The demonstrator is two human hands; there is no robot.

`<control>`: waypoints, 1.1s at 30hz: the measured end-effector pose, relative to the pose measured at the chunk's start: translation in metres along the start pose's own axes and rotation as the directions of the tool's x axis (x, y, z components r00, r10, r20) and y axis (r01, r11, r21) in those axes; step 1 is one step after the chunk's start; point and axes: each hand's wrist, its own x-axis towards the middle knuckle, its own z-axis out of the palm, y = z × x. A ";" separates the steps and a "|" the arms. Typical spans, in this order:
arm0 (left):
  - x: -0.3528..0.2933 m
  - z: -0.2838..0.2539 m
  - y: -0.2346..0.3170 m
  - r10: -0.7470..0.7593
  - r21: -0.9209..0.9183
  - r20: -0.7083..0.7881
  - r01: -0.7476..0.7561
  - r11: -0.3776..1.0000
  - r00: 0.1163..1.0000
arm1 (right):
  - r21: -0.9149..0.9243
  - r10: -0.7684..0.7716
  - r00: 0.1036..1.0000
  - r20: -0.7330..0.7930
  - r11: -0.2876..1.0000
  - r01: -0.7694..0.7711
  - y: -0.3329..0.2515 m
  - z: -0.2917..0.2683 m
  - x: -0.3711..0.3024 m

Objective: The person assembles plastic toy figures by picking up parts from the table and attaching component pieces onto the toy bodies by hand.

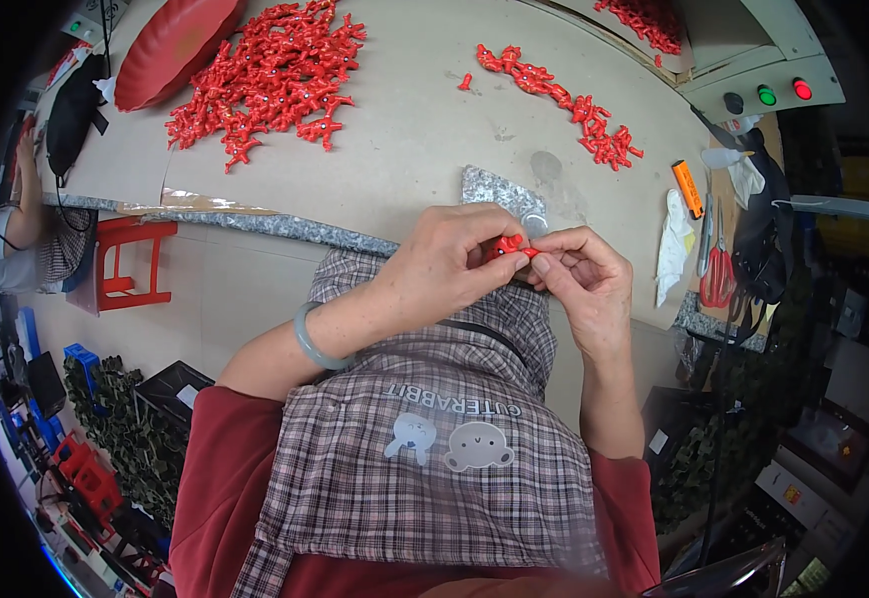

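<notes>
Close to the table's front edge, both my hands meet on a small glossy red figurine (505, 247) with dark eye-like spots. My left hand (446, 261) pinches its body between thumb and fingers, covering much of it. From the other side, my right hand (586, 277) grips a thin red end near the left thumb. Whether that end is a separate piece cannot be made out. Beyond my hands, a loose row of similar red figurines (554, 90) crosses the table (404, 130), with one small red piece (465, 82) beside it.
A big heap of red figurines (280, 75) lies at the far left beside a red basin (170, 50). At right are an orange box cutter (688, 189), red-handled scissors (718, 277), a white cloth (672, 244) and a machine with lit buttons (783, 95). A red stool (135, 264) stands left; another person sits there.
</notes>
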 end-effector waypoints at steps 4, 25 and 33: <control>-0.001 0.001 -0.001 0.104 0.061 -0.027 -0.102 0.993 0.994 | -0.016 -0.018 1.000 -0.015 1.000 0.018 -0.003 0.004 -0.002; -0.014 -0.018 -0.016 -0.114 -0.244 -0.118 0.082 0.966 0.986 | -0.725 -0.308 0.949 -0.072 0.669 0.162 -0.005 -0.007 0.017; -0.014 -0.019 -0.018 -0.098 -0.195 -0.093 0.078 0.978 0.991 | -0.761 -0.340 0.940 -0.001 0.610 0.220 -0.006 -0.006 0.019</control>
